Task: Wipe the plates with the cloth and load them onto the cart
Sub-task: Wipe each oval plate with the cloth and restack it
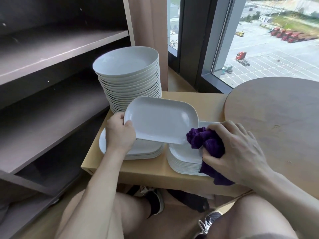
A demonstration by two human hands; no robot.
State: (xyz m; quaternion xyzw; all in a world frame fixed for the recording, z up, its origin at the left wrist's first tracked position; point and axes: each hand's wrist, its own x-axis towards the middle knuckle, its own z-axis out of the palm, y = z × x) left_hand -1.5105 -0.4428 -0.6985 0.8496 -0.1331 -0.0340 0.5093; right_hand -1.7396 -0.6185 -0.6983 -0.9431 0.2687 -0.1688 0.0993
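**Q:** What is recorded at the fingers?

**A:** The left hand [120, 133] is clamped on one short edge of a white rectangular plate [162, 119]. The thumb is laid on the rim and the other fingers are hidden beneath. The right hand [233, 152] is curled round a bunched purple cloth [207, 142], which is pressed to the plate corner nearest those fingers. The plate is held tilted, lifted clear of everything below.

**Q:** How is the wipe judged best done?

**A:** The cloth should probably be drawn from that corner across the well toward the left thumb, then run round the rim. The patch under the thumb would be missed unless the grip is shifted. The underside is not seen.

**Q:** What edges are noted?

**A:** A stack of rectangular plates [184, 157] lies directly under the right fingers. The cloth's tail hangs over its front edge, so a snag is thought possible. A lower stack [143, 150] sits under the left wrist. Beyond the left fingers, a tall stack of round plates [127, 78] stands just behind the held plate's far edge, and a knock there is the main risk judged. All three stacks rest on a light wooden surface [198, 99].

**Q:** Where is there open room?

**A:** Dark shelves [60, 49] are seen left of the left hand, with bare boards. A round wooden board [276, 118] lies right of the right hand. Which of these serves as the cart cannot be told.
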